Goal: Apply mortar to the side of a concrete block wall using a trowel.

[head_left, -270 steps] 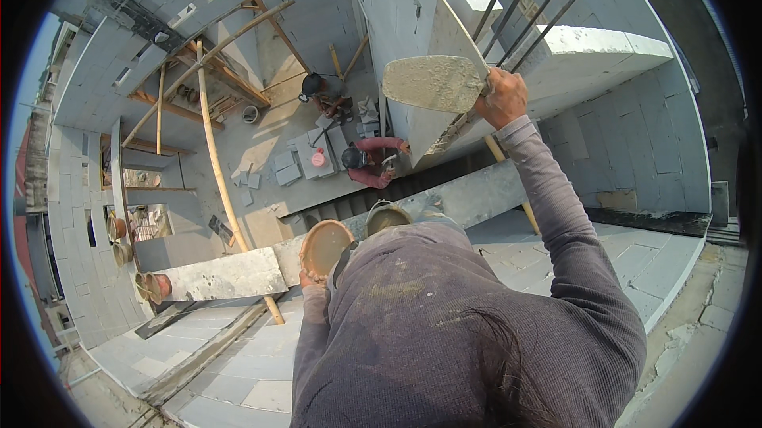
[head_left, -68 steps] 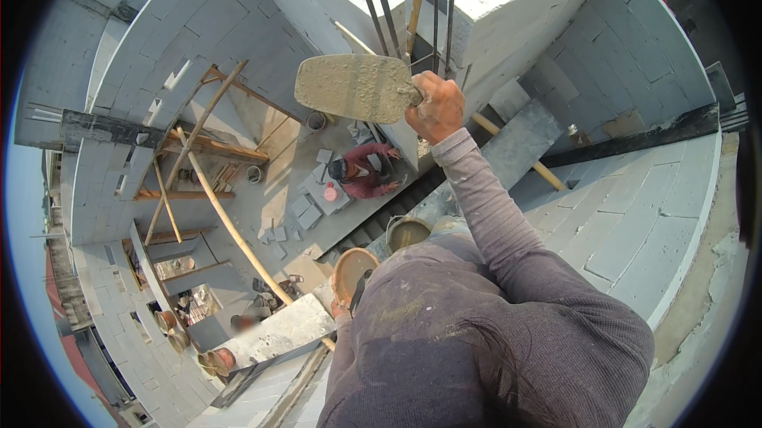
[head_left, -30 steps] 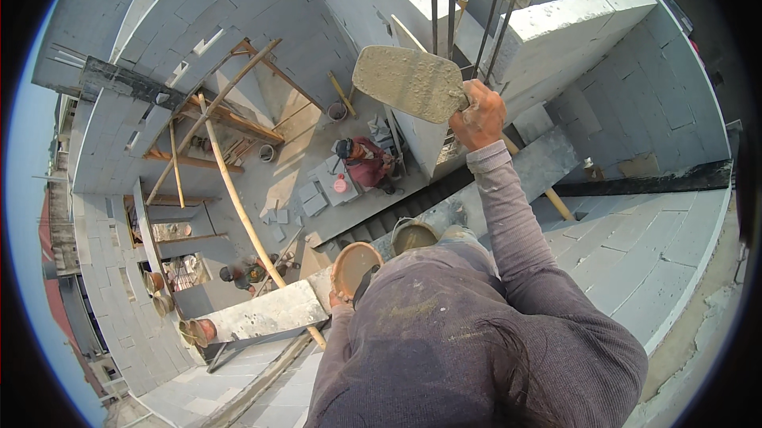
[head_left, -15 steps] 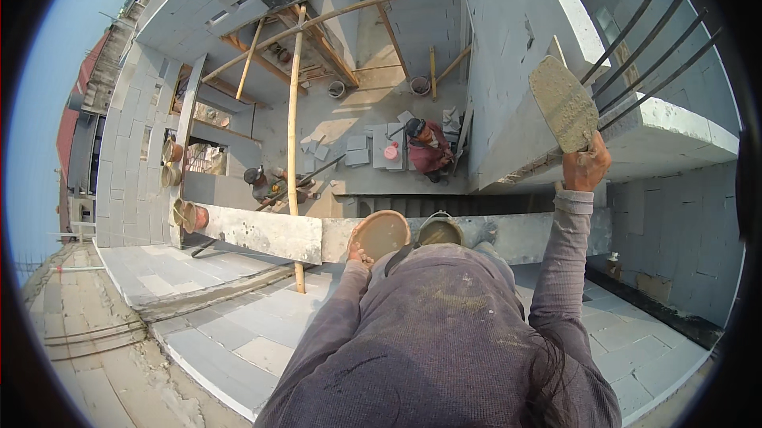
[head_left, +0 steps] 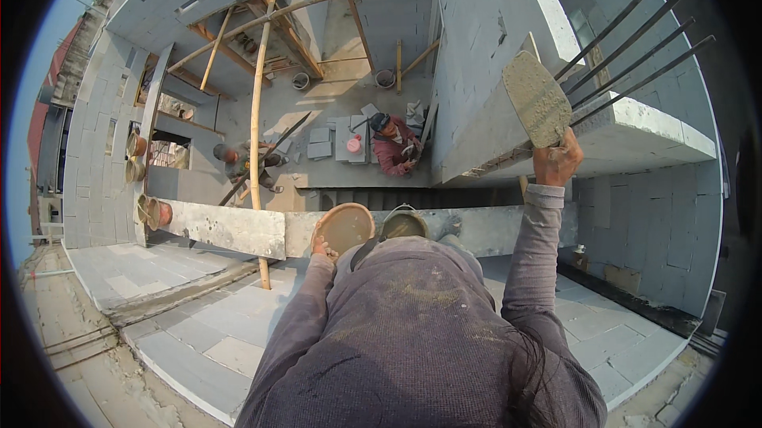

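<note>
My right hand is closed around a trowel, raised at the right beside the grey block wall. Grey-brown mortar coats the broad face of its blade; the grip itself is hidden by my fingers. Lower and to the left, my left hand grasps the edge of a round tan basin with something murky grey-brown inside. Just right of the basin, in front of my body, stands a dark bucket with a wire handle.
A narrow plank walkway crosses below me, with pots at its left end. Bare rebar sticks out near the trowel. A bamboo pole rises at left. Two people, one in a red top, are on the floor below.
The whole view has shifted, so the surroundings sit further left. My hands keep hold of the trowel and the basin. The person at lower left has straightened somewhat, with a long dark bar tilted more steeply.
</note>
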### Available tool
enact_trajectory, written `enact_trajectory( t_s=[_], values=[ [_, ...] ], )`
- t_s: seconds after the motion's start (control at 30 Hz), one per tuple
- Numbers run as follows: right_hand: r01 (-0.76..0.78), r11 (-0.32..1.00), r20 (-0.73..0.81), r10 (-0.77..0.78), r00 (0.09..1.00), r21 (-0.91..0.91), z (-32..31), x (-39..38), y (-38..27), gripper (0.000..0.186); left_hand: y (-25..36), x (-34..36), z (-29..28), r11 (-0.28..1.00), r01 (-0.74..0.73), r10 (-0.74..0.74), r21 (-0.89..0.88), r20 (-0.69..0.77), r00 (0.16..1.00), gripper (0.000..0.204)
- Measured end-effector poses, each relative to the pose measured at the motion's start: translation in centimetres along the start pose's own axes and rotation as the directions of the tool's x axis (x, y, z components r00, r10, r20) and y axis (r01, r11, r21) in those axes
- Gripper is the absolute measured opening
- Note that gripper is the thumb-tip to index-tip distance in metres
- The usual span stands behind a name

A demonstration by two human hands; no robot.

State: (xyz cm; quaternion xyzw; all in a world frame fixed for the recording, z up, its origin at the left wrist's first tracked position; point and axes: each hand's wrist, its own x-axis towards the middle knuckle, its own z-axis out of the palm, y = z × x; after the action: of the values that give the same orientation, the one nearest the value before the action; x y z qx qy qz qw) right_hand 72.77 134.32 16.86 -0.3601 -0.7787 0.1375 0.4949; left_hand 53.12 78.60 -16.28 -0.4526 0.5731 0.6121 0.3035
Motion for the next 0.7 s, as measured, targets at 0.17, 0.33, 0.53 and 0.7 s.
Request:
enact_trajectory(
  t_s=[0.17,0.33,0.53,0.7],
  values=[
    [0.000,1.000,0.009,0.000,1.000,-0.022,-0.1,0.0,0.2,0.029,0.1,1.5,-0.4,1.000,0.022,-0.022,0.005,0.003,1.000,0.043],
    [0.000,1.000,-0.006,0.000,1.000,-0.013,0.0,-0.1,0.1,0.026,0.5,-0.3,-0.1,1.000,-0.021,0.021,0.004,0.000,1.000,0.038],
    [-0.013,0.998,0.018,0.014,1.000,-0.064,-0.2,0.0,0.0,0.024,1.0,-2.8,0.8,1.000,-0.001,0.002,0.028,-0.023,1.000,0.033],
    [-0.040,0.997,0.033,0.042,0.999,-0.063,-0.6,0.1,-0.4,0.025,1.3,-3.5,1.1,1.000,0.010,-0.010,-0.006,0.032,0.999,0.034]
  ],
)
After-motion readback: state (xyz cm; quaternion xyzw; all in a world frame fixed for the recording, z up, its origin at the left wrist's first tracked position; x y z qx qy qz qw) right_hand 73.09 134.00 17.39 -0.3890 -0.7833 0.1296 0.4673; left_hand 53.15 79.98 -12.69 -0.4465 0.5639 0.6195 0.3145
